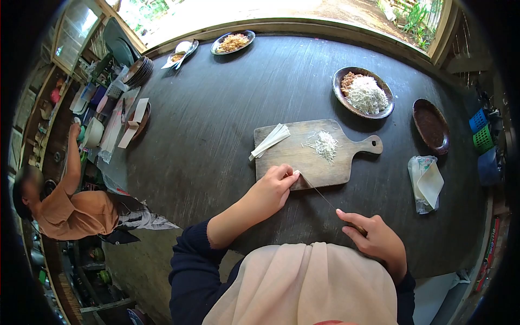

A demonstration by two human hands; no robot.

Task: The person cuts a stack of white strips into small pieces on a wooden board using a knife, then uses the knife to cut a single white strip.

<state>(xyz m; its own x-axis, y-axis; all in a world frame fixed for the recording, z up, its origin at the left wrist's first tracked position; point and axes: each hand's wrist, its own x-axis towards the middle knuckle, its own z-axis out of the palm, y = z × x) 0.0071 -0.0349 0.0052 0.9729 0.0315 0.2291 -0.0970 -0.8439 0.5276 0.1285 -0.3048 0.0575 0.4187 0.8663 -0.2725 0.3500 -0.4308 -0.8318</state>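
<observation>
My right hand (376, 238) is wrapped round the handle of a knife (320, 194). Its thin blade points up and left, reaching the front edge of a wooden cutting board (341, 174). Closed in a pinch, my left hand (276, 185) is at that edge beside the blade tip. A small white bit shows at its fingertips, too small to make out. On the board lie a bundle of flat white strips (272, 140) at the left and a pile of finely cut white shreds (325, 146) in the middle.
Beyond the board stands a brown plate (337, 96) heaped with white shreds and brownish food. An oval brown dish (431, 127) and a plastic packet (424, 184) lie right. Food plates (233, 43) stand at the back. Another person (76, 208) is at the left shelves.
</observation>
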